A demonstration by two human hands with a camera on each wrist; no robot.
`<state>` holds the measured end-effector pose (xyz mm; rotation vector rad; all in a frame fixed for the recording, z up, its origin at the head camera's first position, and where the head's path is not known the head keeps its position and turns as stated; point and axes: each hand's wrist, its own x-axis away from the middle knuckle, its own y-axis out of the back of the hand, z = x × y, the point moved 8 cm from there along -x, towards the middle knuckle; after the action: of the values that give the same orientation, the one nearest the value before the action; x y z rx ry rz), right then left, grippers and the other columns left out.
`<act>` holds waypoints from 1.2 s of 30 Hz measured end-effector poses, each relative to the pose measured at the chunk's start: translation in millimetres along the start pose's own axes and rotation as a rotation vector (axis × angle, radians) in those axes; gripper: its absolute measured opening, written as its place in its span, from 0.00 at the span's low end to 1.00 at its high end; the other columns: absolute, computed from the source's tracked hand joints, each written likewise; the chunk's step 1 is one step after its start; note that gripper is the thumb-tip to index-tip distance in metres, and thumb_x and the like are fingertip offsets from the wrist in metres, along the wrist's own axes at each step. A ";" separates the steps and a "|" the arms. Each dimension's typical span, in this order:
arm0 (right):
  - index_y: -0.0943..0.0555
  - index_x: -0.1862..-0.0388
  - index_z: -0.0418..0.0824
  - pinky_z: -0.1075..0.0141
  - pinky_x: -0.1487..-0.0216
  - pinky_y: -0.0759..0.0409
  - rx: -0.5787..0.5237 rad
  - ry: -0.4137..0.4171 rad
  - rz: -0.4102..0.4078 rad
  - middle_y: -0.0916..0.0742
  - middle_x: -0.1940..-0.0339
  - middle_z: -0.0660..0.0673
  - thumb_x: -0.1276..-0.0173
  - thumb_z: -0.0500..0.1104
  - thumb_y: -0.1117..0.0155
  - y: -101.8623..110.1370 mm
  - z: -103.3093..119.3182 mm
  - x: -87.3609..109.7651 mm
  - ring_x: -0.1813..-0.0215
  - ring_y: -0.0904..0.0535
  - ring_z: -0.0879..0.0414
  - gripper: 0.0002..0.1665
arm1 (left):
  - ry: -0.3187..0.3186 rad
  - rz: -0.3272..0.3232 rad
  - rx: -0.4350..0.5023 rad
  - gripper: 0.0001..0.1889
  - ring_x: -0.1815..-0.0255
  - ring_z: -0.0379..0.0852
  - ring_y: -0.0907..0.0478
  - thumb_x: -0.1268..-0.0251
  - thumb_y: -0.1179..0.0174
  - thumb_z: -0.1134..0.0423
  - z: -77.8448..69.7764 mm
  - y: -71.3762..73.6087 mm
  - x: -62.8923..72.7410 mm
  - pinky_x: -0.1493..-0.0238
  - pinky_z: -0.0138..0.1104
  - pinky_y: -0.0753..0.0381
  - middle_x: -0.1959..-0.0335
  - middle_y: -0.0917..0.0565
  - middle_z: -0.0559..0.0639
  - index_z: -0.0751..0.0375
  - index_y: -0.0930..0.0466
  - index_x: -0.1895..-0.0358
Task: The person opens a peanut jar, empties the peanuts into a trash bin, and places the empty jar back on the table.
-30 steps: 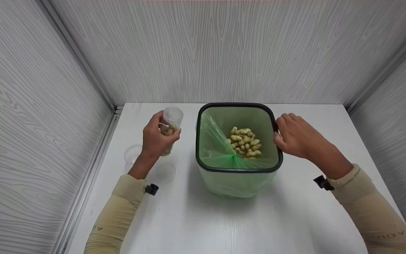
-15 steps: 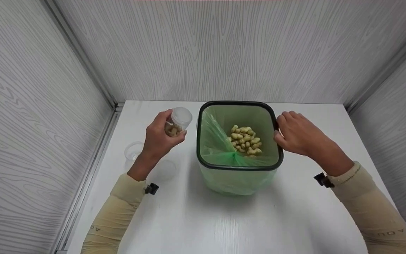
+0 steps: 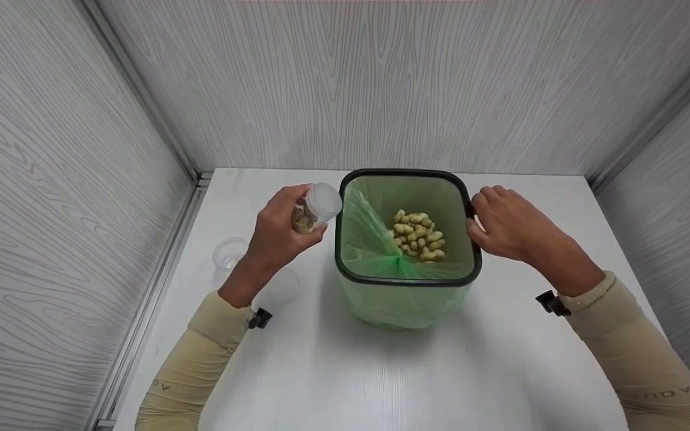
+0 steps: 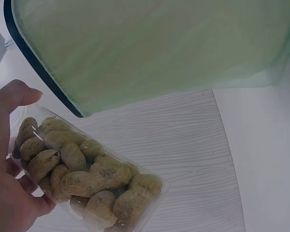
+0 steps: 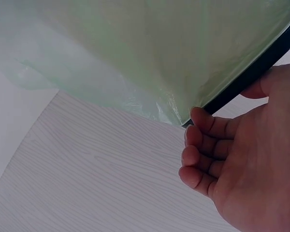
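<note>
Plainly, left fingers clasp jar.

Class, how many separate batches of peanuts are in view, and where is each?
2. One batch of peanuts lies inside the green-lined bin; the other batch is in the clear jar gripped by the left hand. Individual nuts underneath may be hidden.
</note>
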<state>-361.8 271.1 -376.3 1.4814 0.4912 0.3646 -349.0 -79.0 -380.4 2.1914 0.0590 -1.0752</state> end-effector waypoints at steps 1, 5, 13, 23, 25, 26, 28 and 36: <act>0.25 0.58 0.30 0.44 0.45 0.26 0.003 0.003 -0.005 0.20 0.59 0.35 0.24 0.45 0.54 1.1 0.3 0.4 0.54 0.25 0.40 0.18 | -0.009 0.002 -0.002 0.34 0.47 0.57 0.16 0.47 0.22 0.65 -2.9 0.2 -0.8 0.49 0.51 0.13 0.47 0.17 0.63 0.66 0.26 0.37; 0.25 0.58 0.30 0.46 0.50 0.26 0.025 0.018 -0.030 0.20 0.61 0.36 0.23 0.45 0.52 4.7 2.8 1.9 0.57 0.26 0.41 0.18 | -0.050 0.014 -0.024 0.33 0.48 0.56 0.17 0.46 0.22 0.65 -15.8 1.8 -4.6 0.48 0.50 0.13 0.47 0.17 0.62 0.63 0.26 0.36; 0.25 0.60 0.29 0.49 0.56 0.27 0.111 0.033 -0.095 0.21 0.64 0.36 0.24 0.48 0.48 13.7 14.2 9.3 0.61 0.27 0.43 0.20 | -0.133 0.031 -0.078 0.34 0.47 0.55 0.17 0.48 0.21 0.64 -36.6 0.6 -9.0 0.49 0.52 0.17 0.46 0.16 0.59 0.61 0.25 0.36; 0.25 0.58 0.30 0.49 0.54 0.25 0.140 0.047 -0.111 0.20 0.63 0.36 0.24 0.50 0.45 20.5 19.3 11.6 0.59 0.26 0.42 0.21 | -0.211 0.043 -0.132 0.34 0.47 0.55 0.18 0.49 0.19 0.62 -57.5 -0.4 -12.5 0.49 0.51 0.17 0.46 0.16 0.59 0.63 0.24 0.37; 0.24 0.56 0.30 0.48 0.52 0.24 0.126 0.045 -0.109 0.19 0.60 0.36 0.24 0.50 0.45 21.3 19.3 11.2 0.57 0.25 0.41 0.21 | -0.226 0.043 -0.145 0.35 0.48 0.55 0.17 0.50 0.19 0.62 -61.9 -0.3 -13.1 0.51 0.50 0.17 0.47 0.16 0.59 0.63 0.24 0.37; 0.24 0.54 0.30 0.47 0.51 0.23 0.120 0.046 -0.111 0.19 0.59 0.35 0.24 0.50 0.45 21.9 19.6 11.0 0.56 0.24 0.41 0.21 | -0.234 0.043 -0.151 0.35 0.48 0.55 0.17 0.50 0.19 0.62 -64.3 -0.1 -13.5 0.52 0.50 0.17 0.47 0.16 0.59 0.63 0.23 0.37; 0.24 0.52 0.30 0.46 0.50 0.22 0.108 0.051 -0.119 0.18 0.57 0.35 0.24 0.50 0.44 23.5 20.6 10.4 0.55 0.23 0.40 0.21 | -0.248 0.045 -0.168 0.35 0.49 0.54 0.17 0.50 0.19 0.62 -69.1 0.2 -14.0 0.53 0.50 0.17 0.47 0.16 0.58 0.63 0.23 0.37; 0.26 0.47 0.30 0.49 0.54 0.23 0.102 0.098 -0.163 0.19 0.59 0.37 0.25 0.48 0.42 29.7 29.0 9.5 0.57 0.24 0.42 0.21 | -0.303 0.064 -0.220 0.36 0.49 0.56 0.17 0.52 0.18 0.60 -85.5 -1.1 -15.4 0.54 0.50 0.17 0.47 0.15 0.58 0.63 0.22 0.37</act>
<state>-336.6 253.3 -347.0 1.5144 0.7132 0.2873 -301.1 -23.3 -333.9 1.8057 -0.0273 -1.2884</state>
